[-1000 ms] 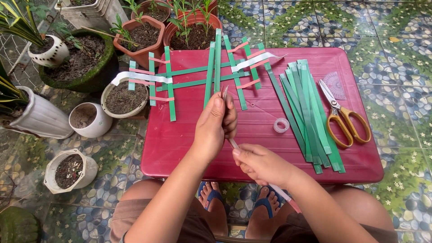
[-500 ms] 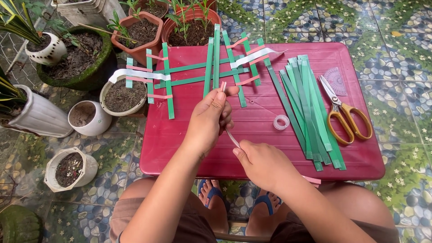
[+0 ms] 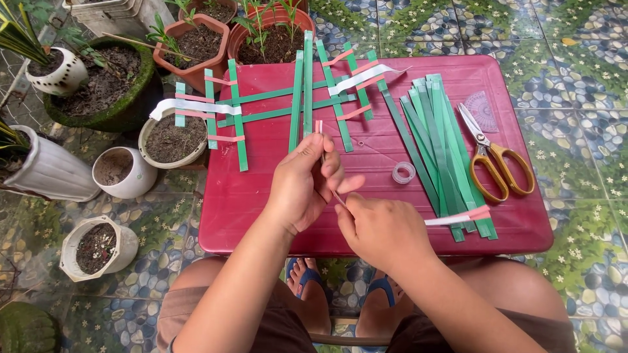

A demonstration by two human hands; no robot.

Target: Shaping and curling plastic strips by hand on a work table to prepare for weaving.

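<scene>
Both hands pinch one thin pink strip [image 3: 320, 140] over the middle of the red tabletop [image 3: 261, 196]: left hand [image 3: 304, 186] has its fingers closed on the upper part, right hand [image 3: 383, 229] grips the lower end, so the strip runs slanted between them. Just right of the hands sits a clear tape roll [image 3: 403, 172], then a pile of green strips [image 3: 438, 144], then yellow-handled scissors [image 3: 497, 163]. Behind is a taped green strip lattice [image 3: 275, 104]. Soil pots [image 3: 170, 137] crowd the left edge.

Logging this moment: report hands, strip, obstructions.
Left hand and right hand both pinch one thin pink strip. Strip slants above red table. Tape roll nearby, nothing blocking.
</scene>
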